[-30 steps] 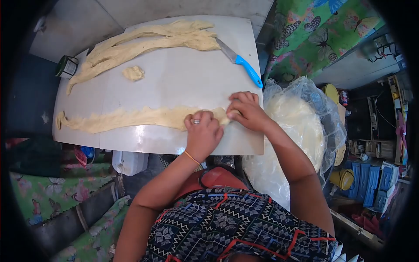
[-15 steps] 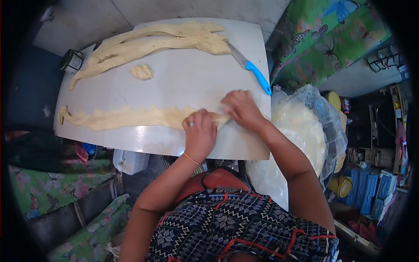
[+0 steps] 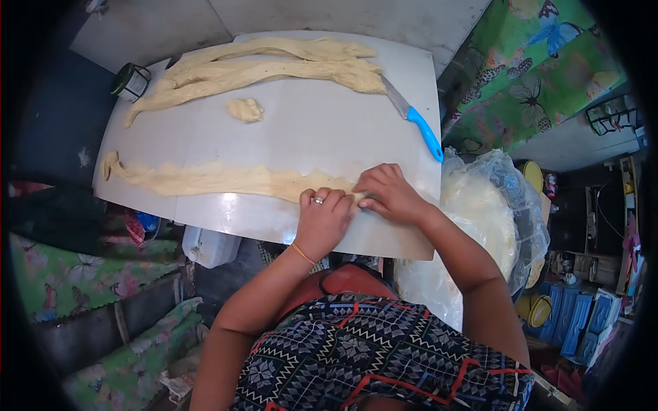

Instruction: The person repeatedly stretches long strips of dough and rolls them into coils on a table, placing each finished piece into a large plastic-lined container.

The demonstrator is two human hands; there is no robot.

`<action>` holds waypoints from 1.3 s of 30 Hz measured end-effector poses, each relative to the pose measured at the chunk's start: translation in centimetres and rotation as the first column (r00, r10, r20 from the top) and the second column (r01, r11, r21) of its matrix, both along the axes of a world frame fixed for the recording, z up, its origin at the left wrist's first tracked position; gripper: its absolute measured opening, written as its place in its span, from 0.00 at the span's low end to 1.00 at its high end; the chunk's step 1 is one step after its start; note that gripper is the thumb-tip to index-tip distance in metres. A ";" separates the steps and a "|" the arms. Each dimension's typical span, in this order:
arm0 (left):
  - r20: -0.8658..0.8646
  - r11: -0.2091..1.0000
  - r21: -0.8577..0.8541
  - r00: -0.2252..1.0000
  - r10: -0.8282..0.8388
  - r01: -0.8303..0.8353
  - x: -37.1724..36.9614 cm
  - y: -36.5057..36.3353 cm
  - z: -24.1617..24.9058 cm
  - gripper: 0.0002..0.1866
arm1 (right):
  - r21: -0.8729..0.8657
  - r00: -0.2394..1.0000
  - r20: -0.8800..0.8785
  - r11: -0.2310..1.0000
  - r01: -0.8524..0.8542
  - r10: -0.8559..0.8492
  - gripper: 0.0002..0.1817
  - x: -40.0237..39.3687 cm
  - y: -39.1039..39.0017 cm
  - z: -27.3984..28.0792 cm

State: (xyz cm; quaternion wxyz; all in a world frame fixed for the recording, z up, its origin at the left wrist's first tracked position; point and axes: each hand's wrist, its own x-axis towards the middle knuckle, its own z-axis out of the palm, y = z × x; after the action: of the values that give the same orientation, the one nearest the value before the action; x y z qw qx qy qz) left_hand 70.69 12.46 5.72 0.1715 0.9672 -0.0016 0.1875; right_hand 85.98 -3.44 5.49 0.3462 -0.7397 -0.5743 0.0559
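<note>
A long flattened strip of dough (image 3: 219, 179) lies along the near side of the white tabletop (image 3: 322, 130). At its right end my left hand (image 3: 325, 218), with a ring on one finger, curls its fingers over the dough. Close beside it, my right hand (image 3: 389, 193) pinches the end of the strip between thumb and fingers. Thicker lengths of dough (image 3: 267, 70) stretch along the far edge. A small lump of dough (image 3: 245, 109) sits between them and the strip. The blade of a blue-handled knife (image 3: 423, 132) touches the far dough's right end.
Right of the table stands a large pale mass under clear plastic (image 3: 480, 212). A dark green can (image 3: 131, 82) is at the table's far left corner. Below the near edge is a white plastic container (image 3: 209, 245). A butterfly-print curtain (image 3: 534, 75) hangs at the right.
My right hand has come down from above the strip and closed on its end, next to my left hand. The camera view has shifted slightly, so the table appears farther right.
</note>
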 end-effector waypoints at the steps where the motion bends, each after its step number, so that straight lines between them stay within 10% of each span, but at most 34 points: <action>1: -0.007 1.000 0.024 1.000 -0.016 0.016 -0.4 -0.2 0.8 0.10 | -0.075 0.998 0.045 0.996 -0.042 0.045 0.12 -0.3 -0.3 0.0; 8: 0.030 0.962 0.010 0.962 0.271 -0.272 0.4 1.3 0.9 0.10 | -0.049 0.899 0.234 0.919 0.391 -0.370 0.15 1.8 3.8 0.2; 11: -0.001 0.998 0.064 1.000 0.016 -0.015 -0.4 1.6 1.2 0.11 | -0.037 0.988 0.113 0.994 -0.099 0.103 0.15 0.4 2.5 0.7; 16: -0.081 0.990 0.081 0.989 0.123 -0.117 -1.2 2.4 1.1 0.11 | -0.251 0.996 0.092 0.967 0.042 -0.020 0.18 1.6 2.7 1.3; 18: 0.011 0.924 -0.031 0.924 0.382 -0.382 -0.4 3.3 0.9 0.12 | -0.166 0.907 0.244 0.906 0.388 -0.344 0.18 2.5 4.7 0.5; 20: 0.138 0.900 -0.124 0.891 0.434 -0.419 0.1 3.7 1.1 0.14 | -0.075 0.878 0.335 0.919 0.388 -0.343 0.19 2.4 5.5 1.0; 23: -0.052 0.998 0.026 0.997 0.056 -0.055 -0.6 3.6 2.1 0.16 | -0.159 0.966 0.161 0.971 -0.177 0.202 0.19 0.9 4.9 1.3; 28: -0.140 0.981 -0.029 0.973 0.184 -0.190 -1.2 5.1 1.8 0.11 | -0.437 0.972 0.226 0.887 0.152 -0.056 0.19 2.2 5.1 1.6; 31: -0.081 0.907 -0.139 0.918 0.389 -0.397 -0.1 5.2 1.6 0.15 | -0.109 0.863 0.373 0.907 0.407 -0.342 0.20 2.4 7.6 0.7; 35: -0.089 0.986 -0.040 0.984 0.156 -0.160 -1.1 5.4 2.3 0.16 | -0.171 0.965 0.194 0.974 -0.146 0.178 0.21 -0.2 7.4 1.6; 39: -0.172 0.969 0.003 0.954 0.245 -0.248 -2.8 6.9 2.4 0.12 | -0.362 0.987 0.154 0.932 0.018 0.040 0.22 1.6 7.6 1.9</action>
State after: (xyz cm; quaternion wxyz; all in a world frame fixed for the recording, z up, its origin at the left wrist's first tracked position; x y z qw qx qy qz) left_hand 67.89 19.34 8.09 0.1552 0.9707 0.1354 0.1236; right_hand 87.61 4.11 7.38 0.1566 -0.7897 -0.5840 0.1039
